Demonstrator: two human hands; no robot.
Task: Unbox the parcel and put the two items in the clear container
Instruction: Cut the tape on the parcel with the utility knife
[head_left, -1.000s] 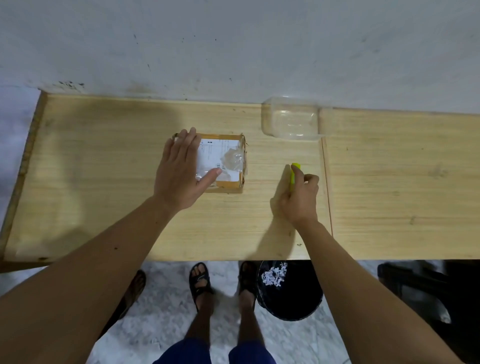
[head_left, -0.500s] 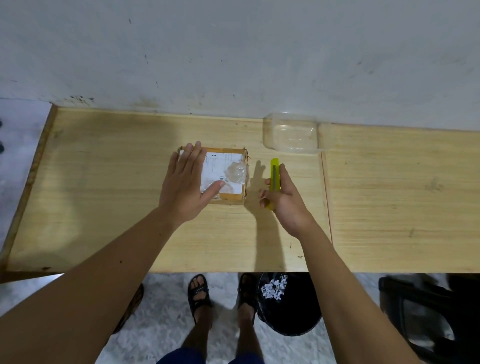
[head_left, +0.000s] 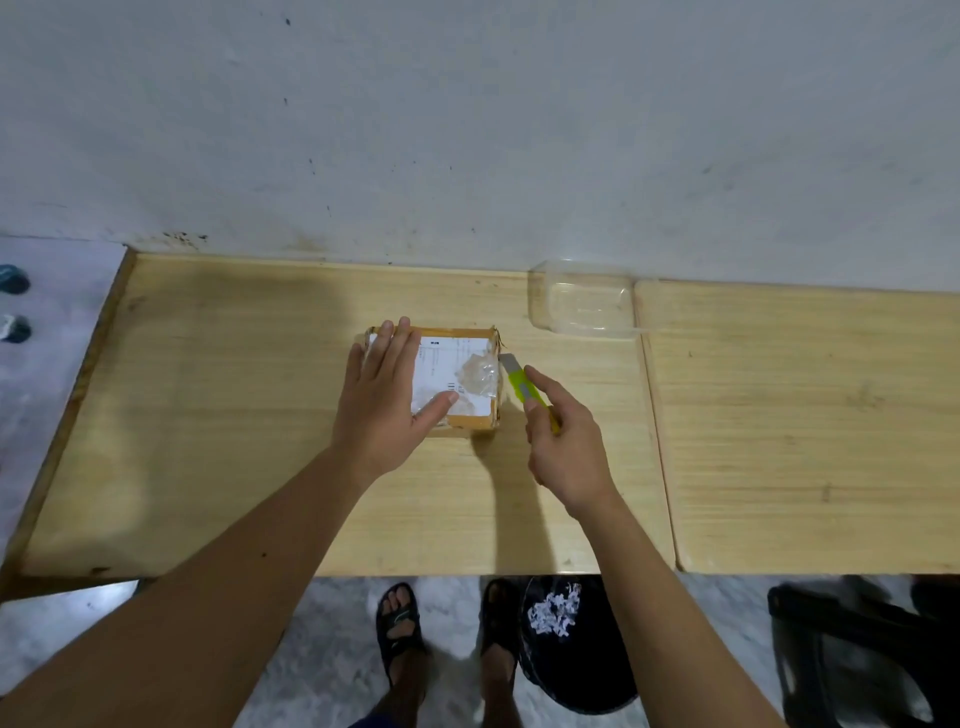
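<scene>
Left hand (head_left: 387, 402): laid flat on the left half of the parcel top, fingers straight, thumb spread across the shipping label (head_left: 452, 371); pressing, not grasping. Risk: the thumb lies near any cut line across the top, so a slipping blade could reach it.

Cardboard parcel (head_left: 470, 418): on the wooden table (head_left: 218, 415), mid-table, still sealed under glossy clear tape. Risk: a deep cut could score the two items inside, which are not visible.

Utility knife (head_left: 522, 384): yellow-green body, blade extended, tip at the parcel's upper right edge.

Right hand (head_left: 563, 447): fingers curled round the knife's rear half. Risk: the light box may skid if the blade drags.

Clear container (head_left: 582, 304): empty, at the wall, beyond and right of the parcel, well within reach.
</scene>
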